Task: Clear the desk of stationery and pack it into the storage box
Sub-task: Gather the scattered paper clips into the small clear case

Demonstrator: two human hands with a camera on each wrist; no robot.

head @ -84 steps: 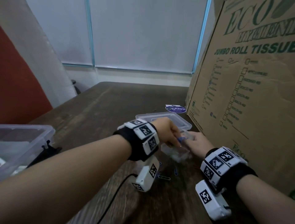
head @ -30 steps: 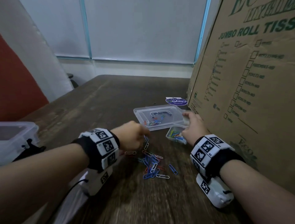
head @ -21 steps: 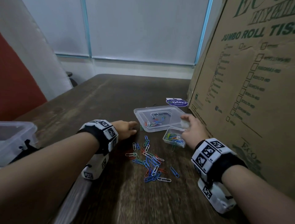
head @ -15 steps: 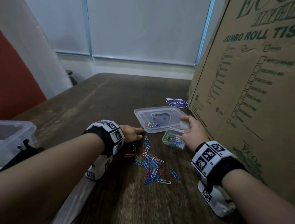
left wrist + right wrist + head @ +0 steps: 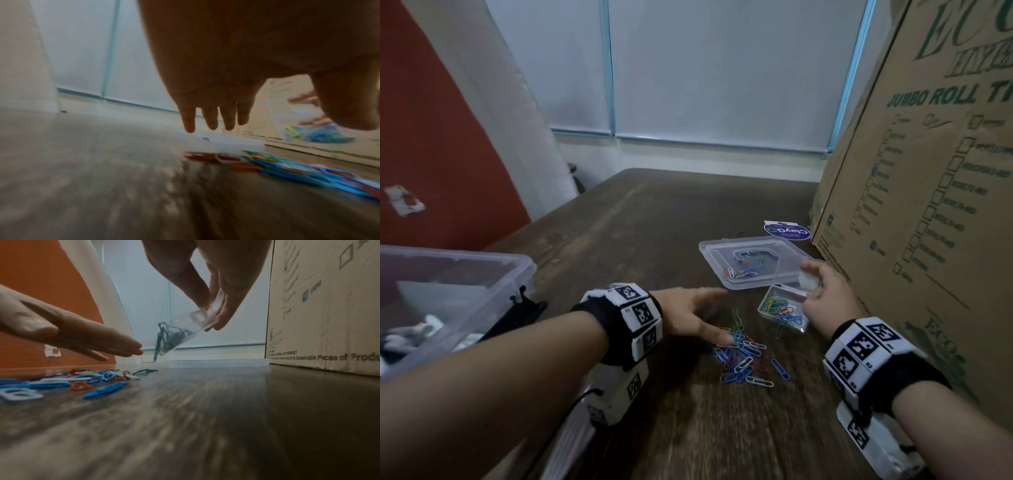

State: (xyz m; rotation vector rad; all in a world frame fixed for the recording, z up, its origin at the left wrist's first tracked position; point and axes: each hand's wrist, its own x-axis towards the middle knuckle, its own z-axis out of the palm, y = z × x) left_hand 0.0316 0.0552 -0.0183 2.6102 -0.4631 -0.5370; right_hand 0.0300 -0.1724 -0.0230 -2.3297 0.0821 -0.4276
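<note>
A heap of coloured paper clips (image 5: 744, 356) (image 5: 308, 172) (image 5: 68, 381) lies loose on the dark wooden desk (image 5: 654, 219). My left hand (image 5: 695, 315) (image 5: 213, 116) (image 5: 82, 335) hovers flat over its left side, fingers straight, thumb tip touching the clips. My right hand (image 5: 822, 294) (image 5: 207, 309) pinches a small clear clip case (image 5: 784, 311) (image 5: 180, 331), tilted above the desk, with clips inside. Behind it lies a clear lid (image 5: 753, 260) with a few clips on it. The clear storage box (image 5: 493, 284) stands at the left.
A tall cardboard carton (image 5: 928, 205) (image 5: 329, 305) walls off the right side of the desk. A round blue label (image 5: 786, 231) lies near its base. A black clip (image 5: 527, 305) lies beside the storage box. A cable runs from my left wrist camera (image 5: 616, 397).
The clip case has been tipped and clips now lie spilled on the desk. My left hand has uncurled and moved over the heap. The right hand keeps the case, now lifted and tilted.
</note>
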